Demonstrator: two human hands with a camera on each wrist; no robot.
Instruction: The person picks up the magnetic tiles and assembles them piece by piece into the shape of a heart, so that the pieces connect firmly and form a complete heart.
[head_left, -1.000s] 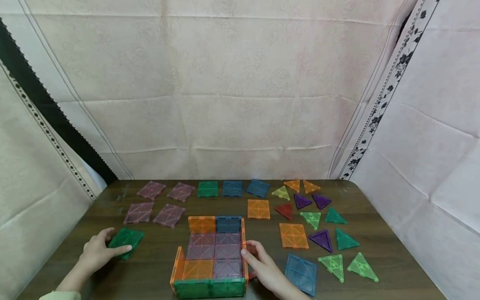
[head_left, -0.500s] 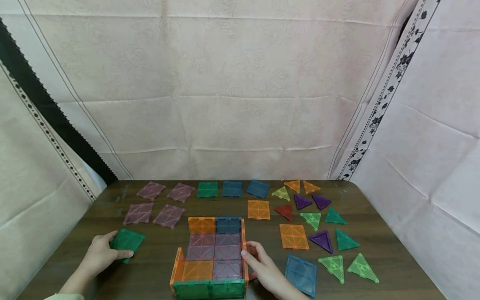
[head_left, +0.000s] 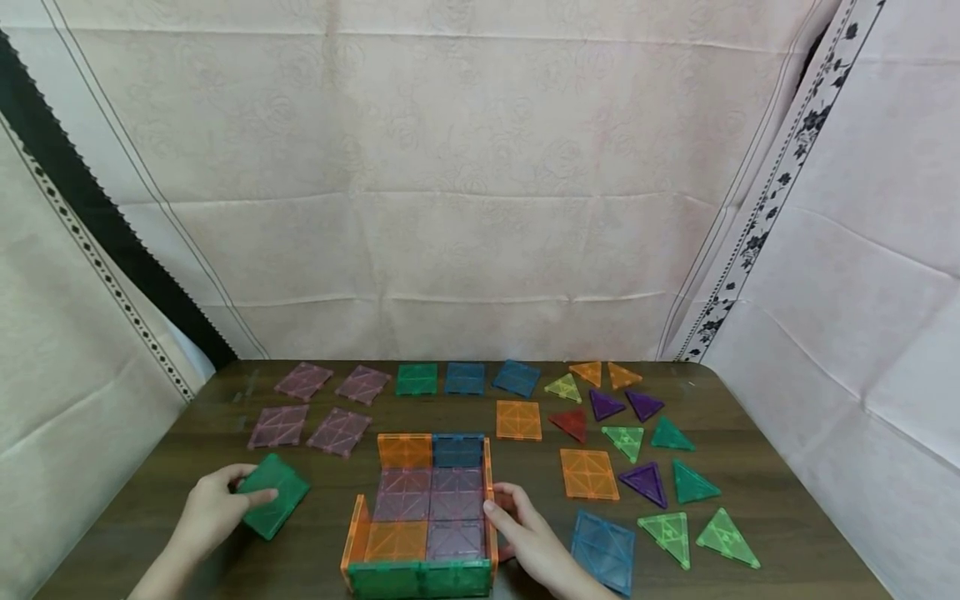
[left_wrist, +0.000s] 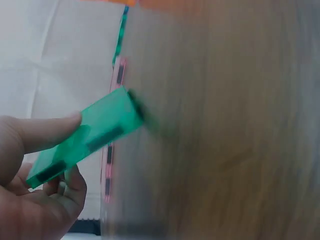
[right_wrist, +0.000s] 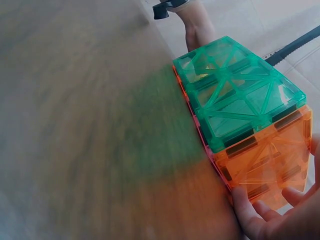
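Note:
My left hand (head_left: 213,508) pinches a translucent green square magnetic tile (head_left: 276,497) between thumb and fingers, left of the open box. In the left wrist view the tile (left_wrist: 90,135) is tilted, its dark magnets showing along the edge. The box (head_left: 420,577), built of magnetic tiles, has a purple-and-orange floor, a green front and orange and blue walls; its left side has a low gap behind the orange tile. My right hand (head_left: 528,533) holds the right orange wall, thumb at its top rim. In the right wrist view fingers touch that orange wall (right_wrist: 265,155).
Purple square tiles (head_left: 339,431) lie at the back left. Green and blue squares (head_left: 464,377) line the back edge. Right of the box lie orange squares (head_left: 589,474), a larger blue tile (head_left: 602,552) and several coloured triangles (head_left: 666,537). White cloth (head_left: 480,183) hangs behind the table.
My left hand has moved right and lifted the green tile, which now tilts toward the box. My right hand and the box have stayed in place.

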